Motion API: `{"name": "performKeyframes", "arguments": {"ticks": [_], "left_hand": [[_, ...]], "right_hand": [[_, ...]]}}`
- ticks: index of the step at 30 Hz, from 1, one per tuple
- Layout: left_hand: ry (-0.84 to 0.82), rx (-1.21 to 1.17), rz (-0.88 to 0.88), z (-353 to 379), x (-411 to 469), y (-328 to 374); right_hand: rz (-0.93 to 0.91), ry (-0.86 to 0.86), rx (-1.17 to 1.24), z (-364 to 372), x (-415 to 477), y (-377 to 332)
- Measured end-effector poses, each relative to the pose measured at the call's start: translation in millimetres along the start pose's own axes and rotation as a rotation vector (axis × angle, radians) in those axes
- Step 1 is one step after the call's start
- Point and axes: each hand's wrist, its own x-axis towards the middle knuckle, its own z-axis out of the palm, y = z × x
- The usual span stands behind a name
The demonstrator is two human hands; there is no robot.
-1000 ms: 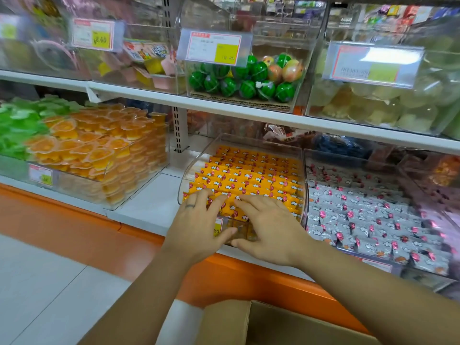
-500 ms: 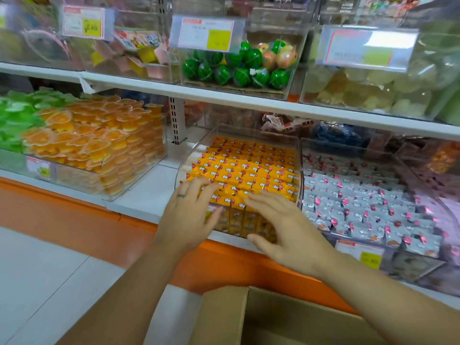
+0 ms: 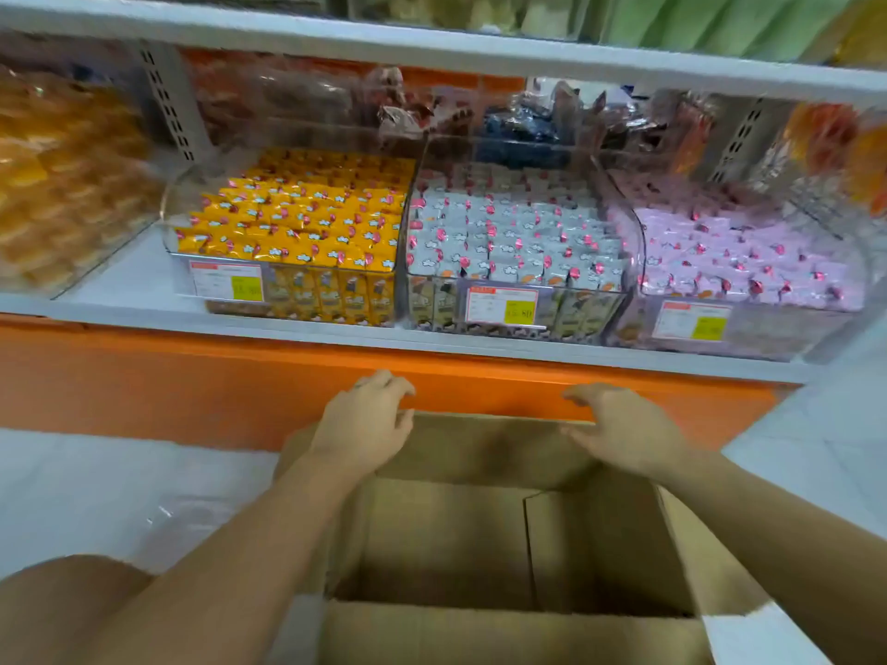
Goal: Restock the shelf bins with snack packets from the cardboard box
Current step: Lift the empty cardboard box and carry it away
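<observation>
An open cardboard box (image 3: 446, 535) stands on the floor below the shelf, and no packets show inside it. My left hand (image 3: 365, 424) hovers over the box's far left flap, fingers loosely curled and holding nothing. My right hand (image 3: 624, 429) hovers over the far right side, also with nothing in it. On the shelf above, a clear bin (image 3: 192, 204) is packed with yellow snack packets (image 3: 307, 218). Beside it stand a bin of grey-white packets (image 3: 509, 237) and a bin of pink packets (image 3: 739, 252).
An orange base panel (image 3: 192, 376) runs under the white shelf edge (image 3: 120, 309). A clear bin of orange jelly cups (image 3: 57, 194) stands at the left. White floor tiles (image 3: 96, 482) lie on the left, and more stock sits behind the bins under the upper shelf (image 3: 432, 45).
Both hands left the yellow-packet bin and dropped down over the open box. My view tilted downward, so the upper shelf bins went out of sight.
</observation>
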Motion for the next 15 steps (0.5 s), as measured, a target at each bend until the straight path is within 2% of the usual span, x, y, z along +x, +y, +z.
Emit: {"name": "performKeyframes", "arguments": {"ticks": [3,5,7,11,15], "left_hand": [[-0.196,0.084,-0.208,28,-15,2],[-0.315,0.122,-0.321,46,-24,5],[-0.404,0.132,-0.386,63,-31,4],[-0.446,0.282,-0.333,80,-41,-5],[-0.418,0.189,-0.402,82,-48,0]], "right_hand": [[0.196,-0.129,-0.062,22,-17,37],[0.256,-0.218,-0.169,36,-29,52],[0.301,-0.291,-0.172,54,-35,61],[0.388,-0.293,-0.056,98,-31,86],[0.401,-0.316,-0.119,118,-35,93]]}}
